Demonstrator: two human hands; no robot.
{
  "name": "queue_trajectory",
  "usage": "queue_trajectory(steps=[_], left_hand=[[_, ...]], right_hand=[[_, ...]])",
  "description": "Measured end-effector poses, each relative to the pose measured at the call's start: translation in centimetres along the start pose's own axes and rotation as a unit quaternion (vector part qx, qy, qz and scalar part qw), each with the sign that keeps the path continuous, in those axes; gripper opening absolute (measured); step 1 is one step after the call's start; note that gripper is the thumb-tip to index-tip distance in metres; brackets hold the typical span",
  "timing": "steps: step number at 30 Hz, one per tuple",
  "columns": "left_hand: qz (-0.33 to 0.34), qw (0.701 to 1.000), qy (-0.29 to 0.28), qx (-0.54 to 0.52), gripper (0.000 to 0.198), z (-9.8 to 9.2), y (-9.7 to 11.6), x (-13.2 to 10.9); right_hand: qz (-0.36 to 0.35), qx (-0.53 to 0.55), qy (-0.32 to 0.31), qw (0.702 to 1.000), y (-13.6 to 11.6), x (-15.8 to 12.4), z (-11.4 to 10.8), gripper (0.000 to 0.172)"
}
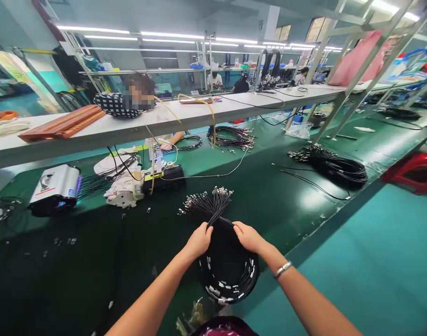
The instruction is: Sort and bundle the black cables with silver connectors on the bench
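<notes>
A looped bundle of black cables (248, 280) is between my hands, its two ends crossing above them. Metal connectors (223, 192) fan out at the far ends over the green bench top. My left hand (199, 240) is closed around the left side of the bundle, just below the crossing. On the other side, my right hand (248, 237) grips the right strand with thumb and fingers. Small white labels (220, 295) dot the lower curve of the loop, which hangs toward me near the bench edge.
More cable coils lie on the green bench (262, 186): a black coil (339, 165) at right and another coil (230, 137) farther back. A silver machine (55, 186) stands left. A long white shelf (234, 100) crosses ahead; a co-worker's hand (169, 142) shows beneath it. A red stool (414, 172) is at right.
</notes>
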State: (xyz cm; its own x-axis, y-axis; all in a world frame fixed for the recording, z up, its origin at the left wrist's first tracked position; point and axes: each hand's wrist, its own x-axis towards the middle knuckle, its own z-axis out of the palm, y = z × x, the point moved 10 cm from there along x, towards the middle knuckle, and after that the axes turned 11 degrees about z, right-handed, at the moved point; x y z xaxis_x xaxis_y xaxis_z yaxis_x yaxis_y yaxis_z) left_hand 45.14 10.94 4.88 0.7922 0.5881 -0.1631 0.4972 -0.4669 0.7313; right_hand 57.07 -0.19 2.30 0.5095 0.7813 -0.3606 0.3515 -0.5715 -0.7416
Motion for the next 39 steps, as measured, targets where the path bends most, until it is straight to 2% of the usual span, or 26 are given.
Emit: queue_trajectory(steps=[3,8,12,14,19,23,25,27,29,30,31,33,36,37,39], left_hand=[[0.017,0.999,0.008,0.035,0.015,0.4,-0.1,-0.6],[0.052,0.985,0.046,0.158,0.028,0.5,1.3,-2.1],[0.082,0.965,0.102,0.226,0.035,0.1,2.0,-1.9],[0.074,0.967,0.111,0.218,0.037,0.2,1.4,-1.6],[0.014,0.994,0.048,0.098,0.048,2.8,-1.5,-1.6],[-0.012,0.995,0.058,0.077,0.052,3.3,-2.1,-2.6],[0.005,0.996,0.071,0.048,0.062,2.9,-2.0,-3.6],[0.056,0.993,0.102,0.007,0.066,1.5,-1.7,-5.6],[0.103,0.983,0.148,-0.024,0.055,-0.9,-2.7,-9.0],[0.108,0.979,0.174,-0.028,0.046,-2.4,-4.1,-11.1],[0.096,0.975,0.200,-0.023,0.038,-3.9,-6.1,-13.4],[0.026,0.967,0.253,0.008,0.027,-7.2,-11.9,-18.6],[-0.095,0.950,0.278,0.108,0.022,-10.8,-20.6,-26.0],[-0.128,0.944,0.267,0.143,0.022,-11.5,-23.0,-27.8],[-0.179,0.940,0.212,0.200,0.023,-12.0,-26.7,-30.2]], right_hand=[[-0.030,-0.043,0.046,0.998,-0.4,-1.3,-0.2,0.031],[-0.106,-0.152,0.134,0.973,-1.3,-2.4,-1.1,0.029],[-0.146,-0.152,0.192,0.958,-0.8,-2.0,-1.7,0.028],[-0.140,-0.133,0.178,0.965,-0.1,-1.6,-1.2,0.031],[-0.113,-0.084,0.113,0.984,2.7,-1.1,1.0,0.040],[-0.088,-0.091,0.097,0.987,4.5,-0.6,1.3,0.044],[-0.104,-0.097,0.128,0.982,3.3,-1.2,0.1,0.051],[-0.095,-0.083,0.181,0.975,1.5,-2.9,-1.7,0.054],[-0.043,-0.048,0.214,0.975,0.0,-5.3,-2.8,0.050],[-0.012,-0.020,0.210,0.977,-0.6,-6.4,-2.5,0.047],[0.010,0.019,0.189,0.982,-1.2,-7.4,-1.5,0.046],[0.033,0.101,0.096,0.990,-2.7,-8.7,2.9,0.048],[0.057,0.180,-0.088,0.978,-5.1,-9.5,13.5,0.051],[0.073,0.195,-0.140,0.968,-5.8,-9.7,17.3,0.051],[0.112,0.231,-0.192,0.947,-7.0,-9.6,24.1,0.050]])
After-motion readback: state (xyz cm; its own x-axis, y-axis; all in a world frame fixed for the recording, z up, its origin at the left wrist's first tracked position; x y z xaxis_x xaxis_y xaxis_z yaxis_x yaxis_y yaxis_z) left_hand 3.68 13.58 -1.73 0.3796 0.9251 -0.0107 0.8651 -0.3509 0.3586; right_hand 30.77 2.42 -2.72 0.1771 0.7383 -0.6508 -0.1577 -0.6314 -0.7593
